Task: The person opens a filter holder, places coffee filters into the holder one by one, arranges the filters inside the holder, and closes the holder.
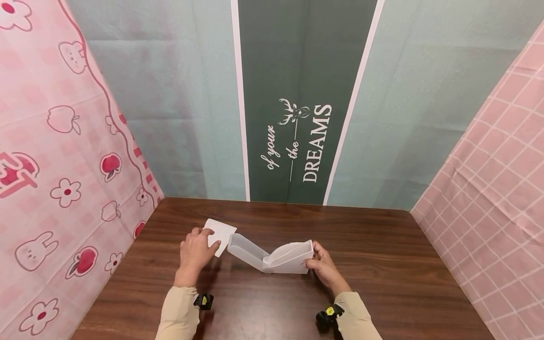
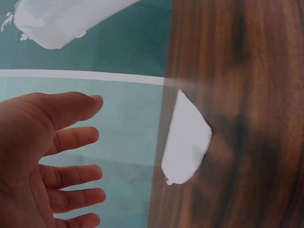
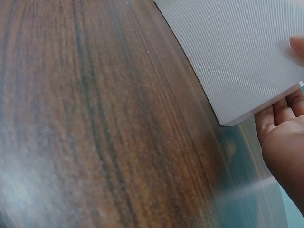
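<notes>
A white plastic box (image 1: 291, 265) with ribbed sides stands on the table, its translucent lid (image 1: 247, 254) swung out to the left. My right hand (image 1: 326, 270) grips the box's right end, thumb on the near side and fingers around the end. The right wrist view shows the ribbed wall (image 3: 237, 52) close up, with fingers curled at its edge. Left of the lid lies a flat white sheet (image 1: 223, 231). My left hand (image 1: 196, 250) is beside it, overlapping its left edge in the head view. In the left wrist view its fingers are extended and spread, holding nothing.
The brown wood-grain table (image 1: 272, 311) reaches back to a green and grey-blue cloth backdrop (image 1: 195, 118). A pink patterned cloth (image 1: 51, 179) hangs on the left, and a pink checked one (image 1: 497, 189) on the right. Black wrist cameras (image 1: 205, 301) are strapped to both sleeves.
</notes>
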`<state>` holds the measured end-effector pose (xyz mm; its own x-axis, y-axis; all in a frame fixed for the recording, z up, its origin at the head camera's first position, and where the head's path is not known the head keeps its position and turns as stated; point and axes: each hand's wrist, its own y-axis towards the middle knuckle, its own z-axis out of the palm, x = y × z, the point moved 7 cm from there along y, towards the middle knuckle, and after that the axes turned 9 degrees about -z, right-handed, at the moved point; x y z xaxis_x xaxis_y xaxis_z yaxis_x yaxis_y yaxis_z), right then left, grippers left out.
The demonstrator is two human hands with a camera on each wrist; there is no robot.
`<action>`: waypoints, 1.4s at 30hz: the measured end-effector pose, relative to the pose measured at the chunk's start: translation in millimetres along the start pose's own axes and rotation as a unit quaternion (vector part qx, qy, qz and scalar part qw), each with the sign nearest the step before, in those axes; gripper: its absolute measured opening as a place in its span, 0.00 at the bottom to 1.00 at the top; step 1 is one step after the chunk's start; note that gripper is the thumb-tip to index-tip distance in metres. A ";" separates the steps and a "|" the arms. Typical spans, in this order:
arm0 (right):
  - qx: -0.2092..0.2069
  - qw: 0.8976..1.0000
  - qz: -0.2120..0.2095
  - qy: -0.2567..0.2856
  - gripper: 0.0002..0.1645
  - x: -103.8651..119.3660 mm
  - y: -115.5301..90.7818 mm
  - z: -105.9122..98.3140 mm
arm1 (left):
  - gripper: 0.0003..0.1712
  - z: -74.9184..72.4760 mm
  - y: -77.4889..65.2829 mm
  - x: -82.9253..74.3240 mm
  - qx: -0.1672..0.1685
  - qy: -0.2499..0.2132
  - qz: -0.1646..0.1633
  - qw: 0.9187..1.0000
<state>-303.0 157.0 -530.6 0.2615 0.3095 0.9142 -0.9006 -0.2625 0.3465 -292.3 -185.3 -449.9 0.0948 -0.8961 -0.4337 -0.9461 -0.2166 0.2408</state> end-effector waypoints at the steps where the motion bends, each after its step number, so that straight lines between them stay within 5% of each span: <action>1: 0.000 1.000 0.000 0.001 0.24 -0.5 -0.2 -0.3 | 0.20 1.8 0.2 1.8 0.004 0.001 -0.004 1.000; 16: 0.000 1.000 -0.003 -0.004 0.23 -1.5 0.5 -1.5 | 0.22 28.2 15.7 24.4 0.073 0.021 -0.040 0.996; 42: 0.004 1.000 -0.005 0.000 0.22 -5.3 0.8 -2.4 | 0.30 52.9 24.4 53.1 0.096 0.031 -0.110 0.989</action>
<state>-305.9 157.4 -535.6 0.2706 0.3116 0.9109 -0.8954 -0.2662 0.3571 -326.8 -217.7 -513.0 0.3179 -0.8591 -0.4011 -0.9413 -0.3368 -0.0246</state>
